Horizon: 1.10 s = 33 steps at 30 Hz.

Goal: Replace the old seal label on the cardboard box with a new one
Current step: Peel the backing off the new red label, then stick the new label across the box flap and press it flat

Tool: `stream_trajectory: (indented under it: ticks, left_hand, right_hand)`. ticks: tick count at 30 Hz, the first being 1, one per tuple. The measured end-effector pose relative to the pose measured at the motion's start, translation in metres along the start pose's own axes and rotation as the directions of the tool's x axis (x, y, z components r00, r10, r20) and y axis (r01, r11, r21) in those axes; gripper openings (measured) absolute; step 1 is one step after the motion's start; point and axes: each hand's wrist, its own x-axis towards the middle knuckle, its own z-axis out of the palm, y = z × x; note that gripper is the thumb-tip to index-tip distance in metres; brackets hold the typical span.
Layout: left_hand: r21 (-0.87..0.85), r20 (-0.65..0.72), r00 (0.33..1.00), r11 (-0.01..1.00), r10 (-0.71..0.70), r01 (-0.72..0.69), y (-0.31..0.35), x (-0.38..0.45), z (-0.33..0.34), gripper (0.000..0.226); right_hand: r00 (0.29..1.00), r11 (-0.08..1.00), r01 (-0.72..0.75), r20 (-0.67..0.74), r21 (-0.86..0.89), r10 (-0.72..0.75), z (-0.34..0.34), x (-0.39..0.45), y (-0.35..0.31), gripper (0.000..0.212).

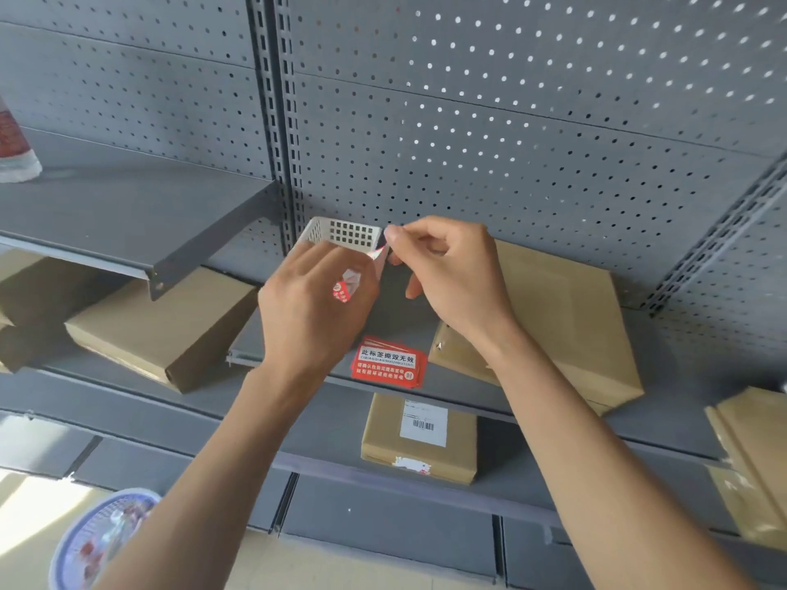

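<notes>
Both hands are raised over a grey shelf (404,317), in front of a small white perforated basket (340,234). My left hand (313,304) has a crumpled red and white label scrap (344,287) stuck to its back. My right hand (447,274) pinches a thin red and white label piece (380,252) between thumb and fingers; my left fingertips meet it there too. A stack of red seal labels (388,364) lies on the shelf below my hands. Behind my right wrist a cardboard box (570,321) rests on the same shelf.
A cardboard box (419,440) with a barcode sticker and torn label remains sits on the lower shelf. More boxes lie at the left (166,330) and at the far right (749,462). Perforated grey back panel (511,142) stands behind. A round blue-rimmed basket (98,542) is at bottom left.
</notes>
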Motion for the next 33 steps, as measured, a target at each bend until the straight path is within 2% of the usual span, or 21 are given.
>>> stream_trajectory:
  ticks: [10,18,20,22,25,27,29,31,33]
  left_hand:
    - [0.014,0.056,0.971,0.973,0.231,-0.232,0.024,-0.021,0.040,0.016]
    - [-0.064,0.043,0.933,0.933,0.357,-0.354,0.051,-0.033,0.065,0.018]
    - [-0.113,0.074,0.934,0.934,0.349,-0.340,0.057,-0.036,0.070,0.016]
    - [-0.187,0.144,0.949,0.949,0.282,-0.254,0.063,-0.040,0.071,0.013]
    - [-0.319,0.256,0.963,0.948,0.079,0.007,0.070,-0.044,0.073,0.013]
    - [-0.381,0.314,0.944,0.898,-0.101,0.223,0.071,-0.045,0.075,0.010]
    - [-0.415,0.382,0.891,0.816,-0.245,0.403,0.074,-0.045,0.078,0.010]
    - [-0.417,0.432,0.845,0.761,-0.315,0.497,0.078,-0.045,0.080,0.010]
    - [-0.413,0.443,0.833,0.750,-0.331,0.517,0.082,-0.046,0.081,0.011]
  right_hand:
    - [0.992,0.991,-0.120,-0.038,-0.057,0.118,-0.037,-0.020,0.023,0.010]
    - [0.967,0.963,-0.232,-0.138,-0.141,0.213,-0.065,-0.039,0.041,0.011]
    - [0.961,0.961,-0.242,-0.171,-0.131,0.219,-0.073,-0.044,0.045,0.011]
    - [0.957,0.963,-0.234,-0.206,-0.132,0.205,-0.081,-0.049,0.048,0.011]
    - [0.946,0.969,-0.227,-0.258,-0.095,0.197,-0.096,-0.058,0.055,0.010]
    - [0.936,0.977,-0.211,-0.291,-0.017,0.197,-0.104,-0.065,0.060,0.010]
    - [0.928,0.982,-0.183,-0.323,0.044,0.188,-0.109,-0.071,0.065,0.010]
    - [0.924,0.983,-0.160,-0.338,0.086,0.180,-0.111,-0.076,0.069,0.010]
    - [0.922,0.983,-0.144,-0.346,0.114,0.175,-0.111,-0.080,0.073,0.010]
